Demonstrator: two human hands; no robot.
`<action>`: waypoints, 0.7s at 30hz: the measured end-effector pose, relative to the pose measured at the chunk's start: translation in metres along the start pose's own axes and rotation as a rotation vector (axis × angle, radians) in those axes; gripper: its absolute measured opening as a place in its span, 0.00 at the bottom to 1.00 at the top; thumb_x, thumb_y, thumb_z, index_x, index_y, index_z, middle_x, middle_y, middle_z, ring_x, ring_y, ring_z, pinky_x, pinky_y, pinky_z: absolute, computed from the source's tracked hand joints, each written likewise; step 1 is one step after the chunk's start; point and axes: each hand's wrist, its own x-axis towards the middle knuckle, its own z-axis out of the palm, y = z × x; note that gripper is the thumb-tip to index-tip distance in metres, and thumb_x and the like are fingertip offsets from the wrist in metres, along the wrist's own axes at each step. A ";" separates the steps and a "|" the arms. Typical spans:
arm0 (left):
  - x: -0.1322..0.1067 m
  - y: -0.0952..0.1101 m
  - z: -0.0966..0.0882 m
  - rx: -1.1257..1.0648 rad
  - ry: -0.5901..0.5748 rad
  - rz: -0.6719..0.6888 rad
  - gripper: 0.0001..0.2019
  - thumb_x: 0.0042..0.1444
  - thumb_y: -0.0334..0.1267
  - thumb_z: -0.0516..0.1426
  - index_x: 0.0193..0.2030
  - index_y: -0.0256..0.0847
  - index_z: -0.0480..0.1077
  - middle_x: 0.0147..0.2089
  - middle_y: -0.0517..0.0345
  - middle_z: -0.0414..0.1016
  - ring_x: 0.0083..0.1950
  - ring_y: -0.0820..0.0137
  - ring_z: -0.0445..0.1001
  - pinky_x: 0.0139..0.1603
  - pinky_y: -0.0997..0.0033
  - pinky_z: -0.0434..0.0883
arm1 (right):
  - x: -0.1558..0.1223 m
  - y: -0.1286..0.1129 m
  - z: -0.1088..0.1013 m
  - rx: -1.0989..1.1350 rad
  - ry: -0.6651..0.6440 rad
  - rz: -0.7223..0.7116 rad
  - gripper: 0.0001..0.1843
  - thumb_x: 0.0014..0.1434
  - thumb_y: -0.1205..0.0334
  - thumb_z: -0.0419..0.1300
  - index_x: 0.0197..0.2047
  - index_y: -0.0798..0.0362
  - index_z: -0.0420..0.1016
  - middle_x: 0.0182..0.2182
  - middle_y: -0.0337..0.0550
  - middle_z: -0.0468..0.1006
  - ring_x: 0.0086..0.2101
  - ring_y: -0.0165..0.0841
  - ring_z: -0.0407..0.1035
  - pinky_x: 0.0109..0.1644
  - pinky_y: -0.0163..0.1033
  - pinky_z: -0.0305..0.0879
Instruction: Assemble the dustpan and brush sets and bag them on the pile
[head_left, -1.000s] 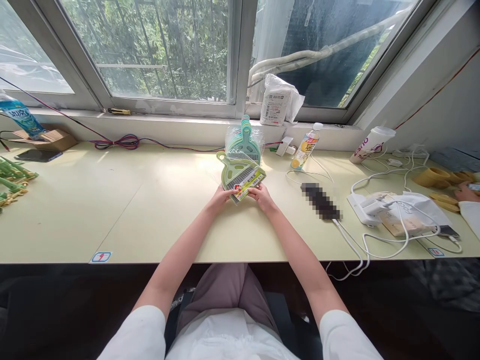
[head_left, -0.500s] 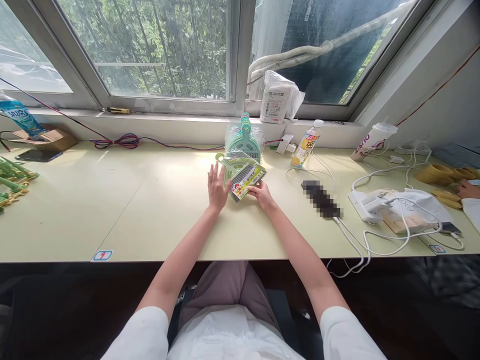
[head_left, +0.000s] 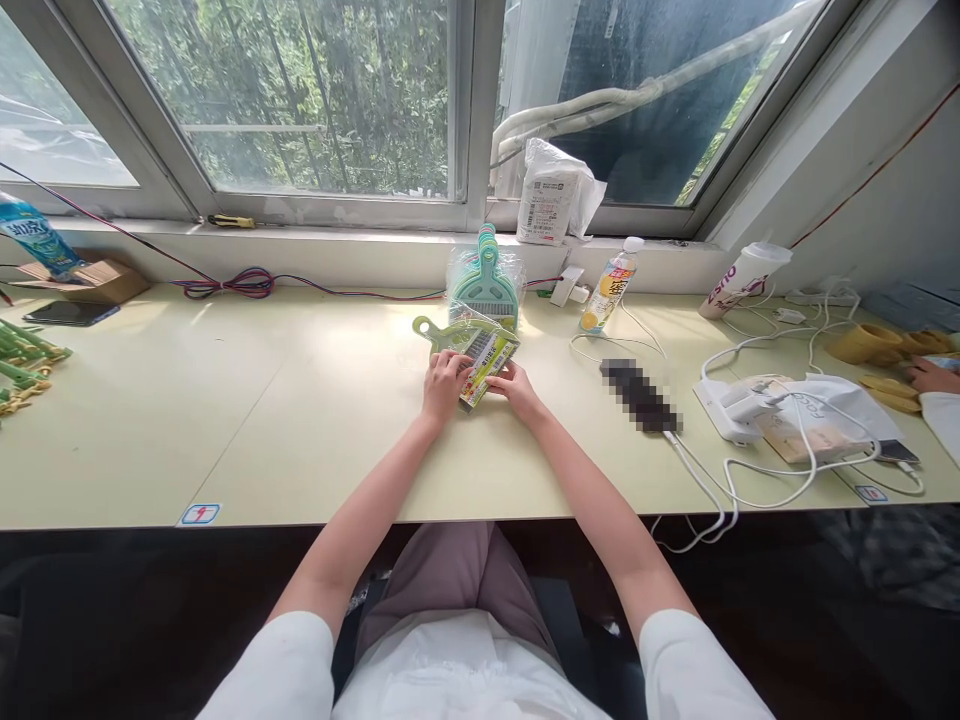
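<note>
A small light-green dustpan-and-brush set (head_left: 459, 340) with a colourful paper label (head_left: 484, 362) lies on the pale table (head_left: 225, 410), handle pointing left. My left hand (head_left: 442, 385) rests on its near left side with the fingers curled on it. My right hand (head_left: 517, 388) grips the label end from the right. Just behind, a plastic-wrapped stack of teal dustpan sets (head_left: 486, 282) leans against the window ledge.
A drink bottle (head_left: 609, 296), a white bag (head_left: 553, 195) and a cup (head_left: 742, 280) stand at the back right. A blurred dark object (head_left: 639, 396), a white charger with cables (head_left: 757, 420) and another person's hand (head_left: 930, 376) are to the right. Green pieces (head_left: 22, 352) lie far left.
My left hand lifted open off the set half a second ago and has come back down on it. The set has shifted and turned a little to the left.
</note>
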 end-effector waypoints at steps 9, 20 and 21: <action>0.002 -0.001 -0.002 -0.037 -0.079 -0.080 0.03 0.59 0.35 0.54 0.36 0.42 0.68 0.39 0.54 0.69 0.46 0.63 0.64 0.46 0.65 0.65 | -0.001 0.002 0.003 -0.060 -0.059 0.022 0.27 0.43 0.59 0.68 0.46 0.53 0.68 0.41 0.46 0.78 0.42 0.39 0.74 0.49 0.51 0.72; -0.001 0.004 -0.005 -0.004 0.010 -0.074 0.06 0.61 0.40 0.53 0.38 0.41 0.68 0.40 0.52 0.69 0.46 0.62 0.64 0.47 0.63 0.64 | -0.007 -0.006 0.011 -0.089 -0.131 0.019 0.27 0.43 0.58 0.68 0.48 0.52 0.69 0.41 0.45 0.78 0.41 0.39 0.74 0.48 0.50 0.72; 0.000 0.004 -0.005 -0.006 0.002 -0.078 0.06 0.61 0.40 0.53 0.37 0.41 0.68 0.40 0.52 0.69 0.46 0.62 0.64 0.47 0.62 0.64 | -0.007 -0.005 0.011 -0.092 -0.136 0.020 0.28 0.44 0.59 0.68 0.48 0.52 0.69 0.41 0.44 0.78 0.41 0.39 0.74 0.48 0.50 0.73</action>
